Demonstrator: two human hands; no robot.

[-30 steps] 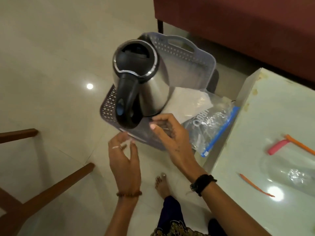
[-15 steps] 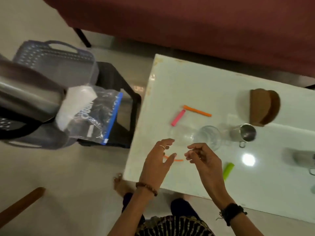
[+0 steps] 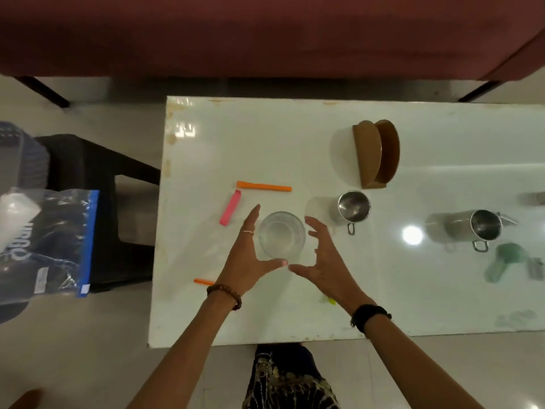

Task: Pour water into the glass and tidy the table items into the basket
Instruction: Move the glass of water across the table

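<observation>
A clear glass (image 3: pixel 281 234) with water in it stands on the white table (image 3: pixel 383 305). My left hand (image 3: pixel 246 255) is spread open just left of the glass, thumb reaching under its near side. My right hand (image 3: pixel 321 255) is spread open just right of it. Whether either hand touches the glass I cannot tell. The grey basket (image 3: pixel 20 154) shows at the far left edge, on a black stool (image 3: pixel 97 172), with a plastic zip bag (image 3: pixel 50 243) hanging out of it. The kettle is out of view.
On the table lie an orange stick (image 3: pixel 264 186), a pink stick (image 3: pixel 230 211), a short orange stick (image 3: pixel 203 281), two steel mugs (image 3: pixel 353 206) (image 3: pixel 485 225), a brown holder (image 3: pixel 376 153) and a green item (image 3: pixel 507 261). A maroon sofa (image 3: pixel 265 33) runs behind.
My view swung right from the basket and kettle to the table. Both hands left the basket, moved over the table and spread on either side of the glass.
</observation>
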